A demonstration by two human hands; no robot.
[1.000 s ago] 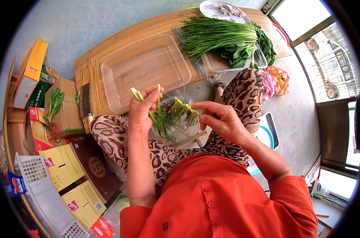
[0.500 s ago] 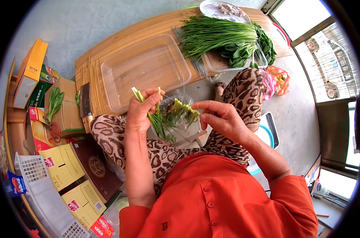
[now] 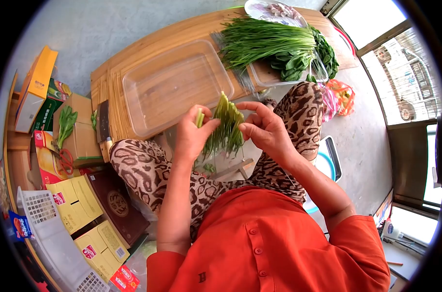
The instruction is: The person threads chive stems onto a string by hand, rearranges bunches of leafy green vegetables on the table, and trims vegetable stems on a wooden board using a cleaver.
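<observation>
My left hand [image 3: 192, 134] is closed around a few loose green stems [image 3: 199, 118], their pale cut ends poking up past the fingers. Between my hands hangs a row of green stems [image 3: 225, 124], side by side with cut ends at the top and leafy parts drooping. My left thumb and fingers are at the row's left side. With thumb and fingertips, my right hand [image 3: 267, 127] pinches the right end of the row. A thin skewer shows through such stems in the earlier view; now it is hidden.
Ahead, the wooden table [image 3: 118, 63] bears a clear plastic tray [image 3: 177, 85], bamboo skewers [image 3: 116, 97], a cleaver [image 3: 103, 121], long green chives [image 3: 264, 44], leafy greens [image 3: 291, 65] and a plate of meat pieces [image 3: 264, 10]. Boxes [image 3: 77, 202] and scissors [image 3: 65, 160] are at left.
My left hand has moved right and closer to my right hand, bringing its stems against the row. The row now hangs higher and more upright between both hands.
</observation>
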